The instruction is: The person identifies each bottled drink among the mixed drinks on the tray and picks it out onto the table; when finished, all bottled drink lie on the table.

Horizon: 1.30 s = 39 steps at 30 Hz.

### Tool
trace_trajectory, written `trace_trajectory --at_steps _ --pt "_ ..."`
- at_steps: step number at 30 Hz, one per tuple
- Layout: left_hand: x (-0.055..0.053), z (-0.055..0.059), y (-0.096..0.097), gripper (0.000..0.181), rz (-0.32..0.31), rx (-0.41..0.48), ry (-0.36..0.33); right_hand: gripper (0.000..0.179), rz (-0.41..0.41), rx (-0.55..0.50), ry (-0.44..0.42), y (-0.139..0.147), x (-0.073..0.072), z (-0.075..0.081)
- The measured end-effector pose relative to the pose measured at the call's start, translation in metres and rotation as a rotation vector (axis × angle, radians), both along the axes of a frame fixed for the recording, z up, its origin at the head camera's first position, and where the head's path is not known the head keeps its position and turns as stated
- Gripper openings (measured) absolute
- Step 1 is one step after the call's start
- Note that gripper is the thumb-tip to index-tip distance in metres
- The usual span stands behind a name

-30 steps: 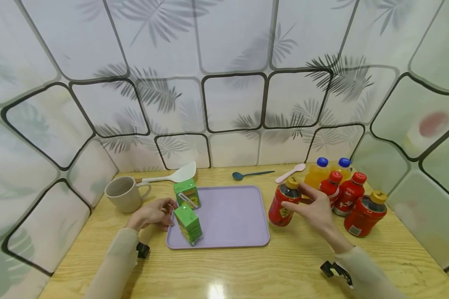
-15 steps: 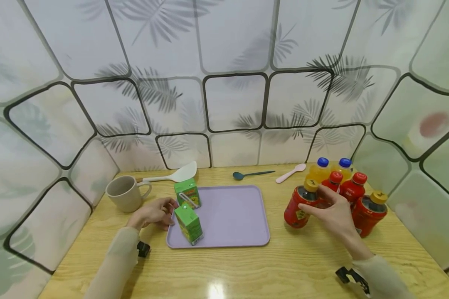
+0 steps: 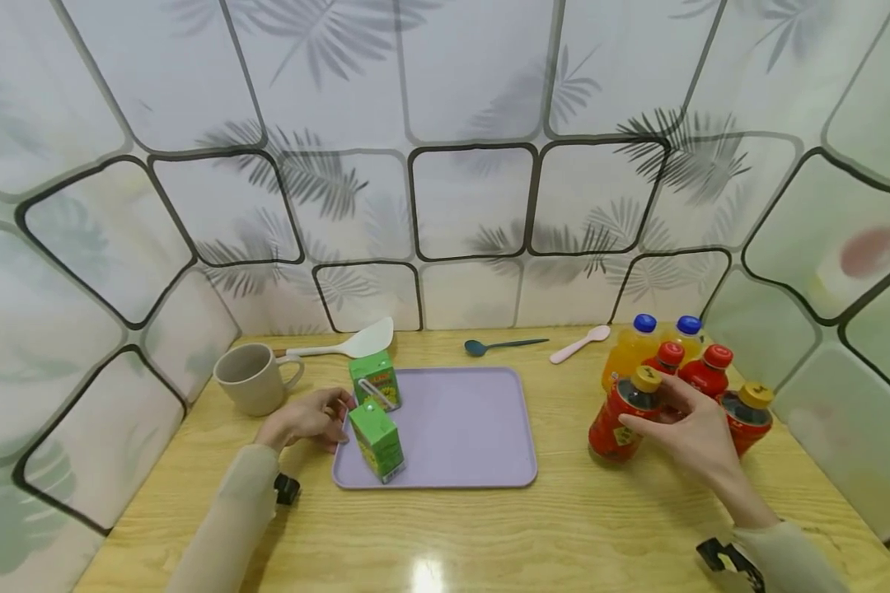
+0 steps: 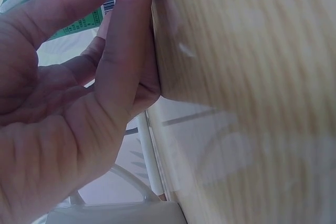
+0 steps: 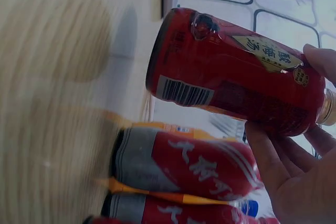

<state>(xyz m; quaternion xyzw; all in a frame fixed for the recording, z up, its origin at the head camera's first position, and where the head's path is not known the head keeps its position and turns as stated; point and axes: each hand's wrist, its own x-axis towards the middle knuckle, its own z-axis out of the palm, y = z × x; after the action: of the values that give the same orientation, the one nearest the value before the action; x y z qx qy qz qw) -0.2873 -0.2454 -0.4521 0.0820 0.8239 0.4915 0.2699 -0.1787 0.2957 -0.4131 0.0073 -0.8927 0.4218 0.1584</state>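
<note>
My right hand (image 3: 700,432) grips a plum drink bottle (image 3: 617,424) with a red label and gold cap, thumb and fingers about its upper part. In the right wrist view the bottle (image 5: 236,80) hangs tilted, its base off the wooden table. At the lilac tray (image 3: 463,424), my left hand (image 3: 307,420) pinches the left rim; the fingers (image 4: 123,51) partly hide the contact. Two green drink cartons (image 3: 377,441) stand on the tray's left side, the rear one (image 3: 374,380) with a straw on its side.
Behind the right hand stand two orange juice bottles (image 3: 626,354), two red bottles (image 3: 706,372) and another gold-capped bottle (image 3: 747,418). A mug (image 3: 252,383) and a white spatula (image 3: 371,338) lie left. A dark spoon (image 3: 476,347) and a pink spoon (image 3: 582,342) lie behind the tray.
My right hand has carried the plum drink bottle rightward, away from the tray and towards the other bottles. The left hand has stayed at the tray's rim.
</note>
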Motion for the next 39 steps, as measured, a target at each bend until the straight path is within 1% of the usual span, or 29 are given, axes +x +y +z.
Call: trace_trajectory --at_steps 3,8,16,25,29,33,37,39 --pt "0.0 0.001 0.001 0.048 0.003 -0.001 -0.003 0.068 -0.001 0.014 0.002 0.006 0.002 -0.001" --pt "0.0 0.0 0.001 0.048 0.003 0.006 -0.002 0.071 -0.033 0.027 -0.017 0.015 0.006 -0.003" --pt "0.0 0.0 0.001 0.048 0.002 0.005 0.0 0.076 -0.066 0.01 -0.032 0.025 0.009 -0.002" --pt "0.001 0.003 0.001 0.047 -0.014 -0.014 0.023 0.076 -0.135 0.085 -0.012 0.03 0.009 -0.007" --pt "0.001 0.003 0.001 0.046 -0.022 -0.019 0.025 0.078 -0.143 0.096 -0.027 0.029 0.01 -0.008" --pt "0.001 0.003 0.001 0.046 -0.016 -0.022 0.025 0.081 -0.146 0.093 -0.005 0.028 0.011 -0.009" --pt "0.001 0.002 0.001 0.046 -0.013 -0.021 0.025 0.084 -0.156 0.136 0.029 0.026 0.012 -0.008" --pt "0.002 0.001 0.001 0.046 -0.006 -0.021 0.021 0.086 -0.165 0.162 0.025 0.024 0.013 -0.007"
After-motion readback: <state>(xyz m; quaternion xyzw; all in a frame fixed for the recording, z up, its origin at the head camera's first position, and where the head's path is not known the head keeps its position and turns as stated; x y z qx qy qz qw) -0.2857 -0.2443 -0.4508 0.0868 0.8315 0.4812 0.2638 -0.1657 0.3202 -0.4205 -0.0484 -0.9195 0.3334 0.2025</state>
